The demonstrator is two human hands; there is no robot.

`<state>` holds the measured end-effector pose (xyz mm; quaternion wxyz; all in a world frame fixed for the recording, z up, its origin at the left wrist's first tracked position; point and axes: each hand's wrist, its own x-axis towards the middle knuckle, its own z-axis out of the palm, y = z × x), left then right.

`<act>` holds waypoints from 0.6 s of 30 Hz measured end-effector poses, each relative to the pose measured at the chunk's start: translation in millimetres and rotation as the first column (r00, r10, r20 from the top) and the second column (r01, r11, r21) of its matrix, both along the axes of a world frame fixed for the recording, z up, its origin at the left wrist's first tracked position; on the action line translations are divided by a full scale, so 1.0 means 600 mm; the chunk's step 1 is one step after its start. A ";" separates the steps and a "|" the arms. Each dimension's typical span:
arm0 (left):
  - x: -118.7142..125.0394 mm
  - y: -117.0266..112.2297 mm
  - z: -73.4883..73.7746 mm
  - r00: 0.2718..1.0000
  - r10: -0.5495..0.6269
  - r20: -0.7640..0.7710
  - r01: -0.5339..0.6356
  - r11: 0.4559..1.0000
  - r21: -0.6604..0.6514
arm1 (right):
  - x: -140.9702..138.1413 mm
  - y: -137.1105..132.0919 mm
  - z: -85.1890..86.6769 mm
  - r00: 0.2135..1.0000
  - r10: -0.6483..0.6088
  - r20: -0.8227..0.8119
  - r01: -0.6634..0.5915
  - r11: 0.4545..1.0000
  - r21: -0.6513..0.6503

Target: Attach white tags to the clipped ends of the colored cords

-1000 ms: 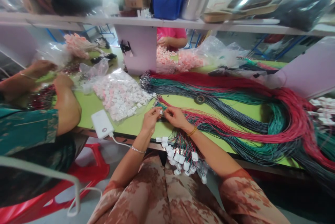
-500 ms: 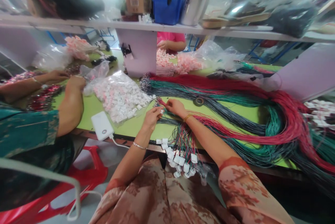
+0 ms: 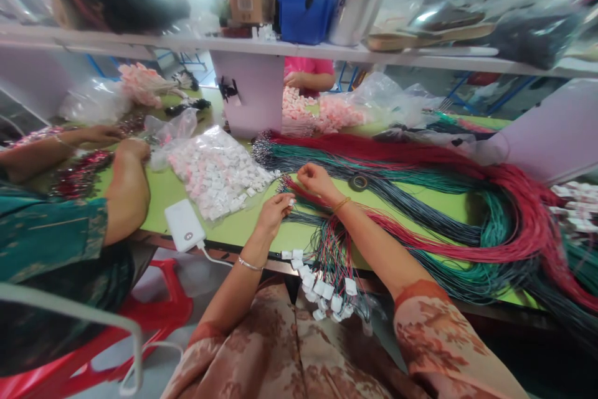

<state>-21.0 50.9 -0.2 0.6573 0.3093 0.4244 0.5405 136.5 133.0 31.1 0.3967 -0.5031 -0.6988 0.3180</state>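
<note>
My left hand [image 3: 275,211] is closed in a pinch on a small white plastic connector [image 3: 292,202], which pokes out past the fingertips. To its right, my right hand [image 3: 318,181] hovers over the tips of the red wires [image 3: 299,190], fingers curled together. Whatever lies between those fingers is too small to make out. Below both hands, a bunch of wires with white connectors [image 3: 322,288] on their ends hangs over the table's front edge. Long red, green and black wires [image 3: 420,237] run from here toward the right.
A clear bag of white connectors [image 3: 215,175] lies left of my hands, by a white power bank [image 3: 184,226] with a cable. A roll of black tape [image 3: 358,182] rests among the wires. At left a co-worker's arm [image 3: 126,184] reaches over the table. A shelf [image 3: 187,44] crosses above.
My right hand has lifted a little, up and away from the wire tips. The left hand keeps its pinch on the white connector. The view has shifted slightly.
</note>
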 end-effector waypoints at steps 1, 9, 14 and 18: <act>-0.001 -0.001 -0.001 1.000 -0.001 0.000 0.001 1.000 0.000 | -0.011 -0.002 0.008 0.999 0.011 -0.030 -0.011 1.000 0.010; -0.003 -0.001 -0.006 0.997 0.001 0.074 0.001 1.000 -0.018 | -0.020 -0.052 0.010 0.985 0.119 -0.123 -0.130 0.987 -0.092; -0.001 -0.001 -0.006 0.984 -0.011 0.178 0.015 1.000 -0.021 | 0.000 -0.092 -0.010 0.984 0.129 -0.121 -0.145 0.981 -0.132; 0.000 -0.002 -0.006 0.979 -0.022 0.204 0.027 0.999 -0.023 | 0.007 -0.110 -0.016 0.991 0.081 -0.105 -0.096 0.985 -0.144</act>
